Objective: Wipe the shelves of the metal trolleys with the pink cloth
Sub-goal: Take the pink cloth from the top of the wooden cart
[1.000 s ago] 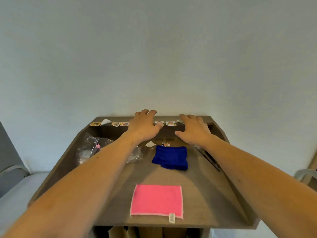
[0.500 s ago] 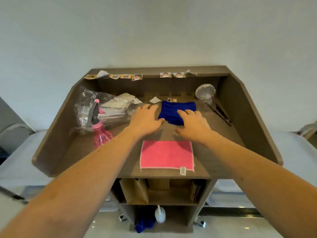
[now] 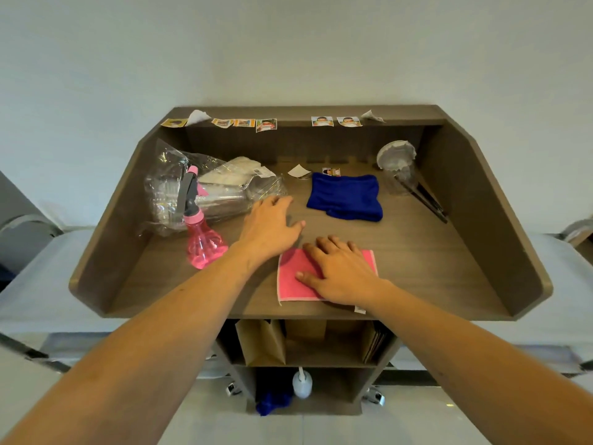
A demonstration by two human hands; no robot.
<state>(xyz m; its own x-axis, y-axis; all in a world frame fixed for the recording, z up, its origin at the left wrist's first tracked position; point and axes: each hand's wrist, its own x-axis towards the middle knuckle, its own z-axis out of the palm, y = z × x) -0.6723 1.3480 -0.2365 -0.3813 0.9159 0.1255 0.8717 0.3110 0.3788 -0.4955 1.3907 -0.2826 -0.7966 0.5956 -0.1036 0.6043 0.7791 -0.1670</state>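
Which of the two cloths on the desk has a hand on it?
The pink cloth, flat near the front edge, lies under the right hand. The blue cloth lies bunched farther back, untouched.

Both bare forearms are stretched forward from the bottom corners of the view. The left hand (image 3: 269,228) is held palm down with fingers loosely spread. The right hand (image 3: 340,271) is laid flat, palm down, fingers straight and thumb stretched out sideways.

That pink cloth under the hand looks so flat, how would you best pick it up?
Judging by its pose, the pink cloth lies flat on the wooden desk top, with nothing to get under. The right hand already rests on it from above, so bunching the middle there probably works; otherwise pinch the free left edge near the front.
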